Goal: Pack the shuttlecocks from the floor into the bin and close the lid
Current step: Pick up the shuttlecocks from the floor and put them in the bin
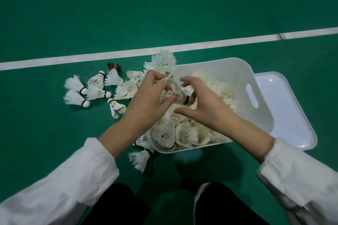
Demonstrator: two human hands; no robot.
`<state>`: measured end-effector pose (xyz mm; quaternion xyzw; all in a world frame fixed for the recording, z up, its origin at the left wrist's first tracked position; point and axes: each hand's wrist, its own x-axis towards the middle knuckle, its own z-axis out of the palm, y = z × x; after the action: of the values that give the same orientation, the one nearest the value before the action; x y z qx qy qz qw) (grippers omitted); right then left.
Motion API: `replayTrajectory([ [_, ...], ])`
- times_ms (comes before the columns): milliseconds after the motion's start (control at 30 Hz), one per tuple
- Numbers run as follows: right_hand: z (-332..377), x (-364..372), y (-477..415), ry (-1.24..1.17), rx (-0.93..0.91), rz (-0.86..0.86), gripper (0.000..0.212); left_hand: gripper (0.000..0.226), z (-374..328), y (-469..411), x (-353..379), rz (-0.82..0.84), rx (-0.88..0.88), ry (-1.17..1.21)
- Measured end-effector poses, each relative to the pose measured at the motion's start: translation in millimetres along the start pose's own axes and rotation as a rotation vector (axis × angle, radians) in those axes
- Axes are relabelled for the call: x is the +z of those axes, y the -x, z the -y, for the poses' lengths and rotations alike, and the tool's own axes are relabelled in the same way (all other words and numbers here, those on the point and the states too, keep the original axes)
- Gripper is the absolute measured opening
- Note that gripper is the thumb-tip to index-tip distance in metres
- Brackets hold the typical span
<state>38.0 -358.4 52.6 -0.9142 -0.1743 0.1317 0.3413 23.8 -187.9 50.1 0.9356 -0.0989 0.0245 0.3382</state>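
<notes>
White sleeves [73, 179] nearest. Stray shuttlecock [140, 159] on floor below left hand [150, 100], at bin [259, 115] corner. Bin under both hands, heaped shuttlecocks [182, 133] inside. Left hand pinches blurred shuttlecock [176, 89]. Right hand [203, 104] cupped by its cork, contact unclear. Loose shuttlecocks [95, 93] on floor left of grip. Lid [292, 115] off, right of grip. Court line [201, 44] beyond.

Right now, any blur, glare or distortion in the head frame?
Head view: motion blur smears the held shuttlecock; two glare spots on the lid; soft shadow on the near side of the bin; little bowing on the court line; sleeves soft at the lower corners.
</notes>
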Motion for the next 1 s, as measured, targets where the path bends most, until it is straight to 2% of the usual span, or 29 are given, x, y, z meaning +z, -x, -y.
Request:
replayTrajectory([
  [67, 2, 8, -6, 0.072, 0.011, 0.050, 0.068, 0.017, -5, 1, 1, 0.009, 0.014, 0.012],
  [133, 0, 12, -11, 0.069, 0.012, 0.023, 0.065, 0.017, -6, 1, -1, 0.018, 0.023, 0.024],
  [233, -5, 10, -10, 0.050, 0.021, -0.011, 0.074, 0.020, 0, 0, -13, 0.018, -0.043, 0.066],
  [333, -15, 0, -2, 0.063, 0.069, -0.061, 0.080, 0.013, 14, 2, -29, -0.051, -0.091, 0.051],
  [400, -23, -8, 1, 0.047, 0.127, -0.095, 0.063, 0.014, 22, 5, -31, -0.089, -0.104, 0.033],
  [467, -30, -12, 0, 0.006, 0.163, -0.143, 0.035, 0.020, 20, 10, -25, -0.037, -0.132, 0.049],
  [533, -32, -13, -4, -0.035, 0.189, -0.174, 0.020, 0.021, 17, 13, -14, 0.046, -0.121, -0.052],
  [667, -29, -9, -8, -0.032, 0.187, -0.170, 0.021, 0.018, 23, 18, 6, 0.134, -0.046, -0.270],
  [733, -29, -5, -10, -0.028, 0.194, -0.167, 0.024, 0.009, 27, 20, 8, 0.166, 0.041, -0.410],
  [800, -29, -1, -12, -0.016, 0.204, -0.154, 0.025, 0.019, 33, 22, 9, 0.153, 0.097, -0.495],
  [933, -28, 4, -17, 0.006, 0.176, -0.133, 0.022, 0.008, 38, 22, 11, 0.196, 0.029, -0.454],
  [1000, -28, 7, -22, 0.027, 0.161, -0.113, 0.021, 0.022, 43, 22, 18, 0.257, 0.039, -0.475],
])
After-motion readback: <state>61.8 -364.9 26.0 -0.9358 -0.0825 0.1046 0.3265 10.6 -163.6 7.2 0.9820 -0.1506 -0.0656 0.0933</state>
